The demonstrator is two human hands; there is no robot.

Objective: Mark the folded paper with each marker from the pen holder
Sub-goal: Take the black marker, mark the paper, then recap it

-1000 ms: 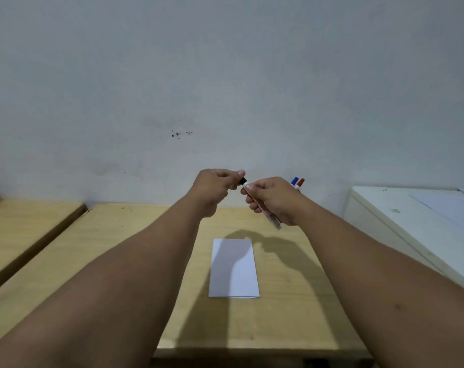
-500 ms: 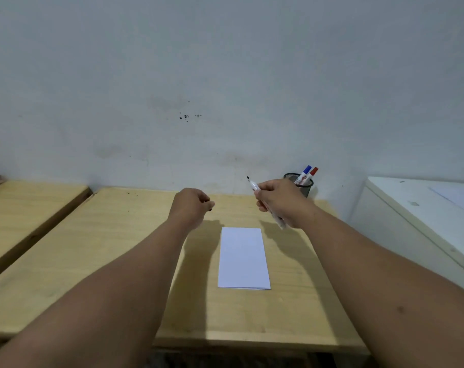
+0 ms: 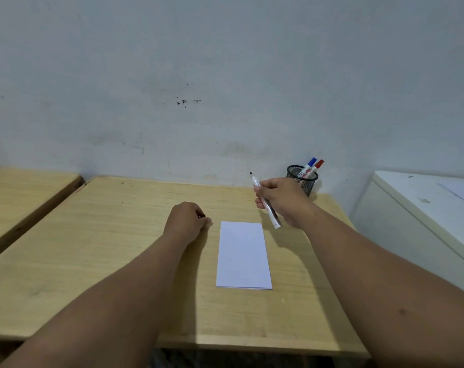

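Observation:
A white folded paper (image 3: 243, 254) lies flat on the wooden table (image 3: 114, 251), fold edge toward me. My right hand (image 3: 284, 201) holds an uncapped black marker (image 3: 268, 208) above and just right of the paper's far end, tip pointing up and away. My left hand (image 3: 187, 221) rests closed on the table just left of the paper, with the marker's black cap (image 3: 201, 215) showing between its fingers. A black mesh pen holder (image 3: 303, 181) stands at the table's back right with a blue-capped marker (image 3: 309, 167) and a red-capped marker (image 3: 315, 168) in it.
A grey wall rises right behind the table. A second wooden table (image 3: 21, 197) sits to the left across a narrow gap. A white cabinet top (image 3: 432, 205) stands to the right, a little higher than the table.
My hands pulled apart and the cap came off the marker. The left hand went down to the table with the cap; the right hand lowered slightly with the bare marker. The view tilted downward.

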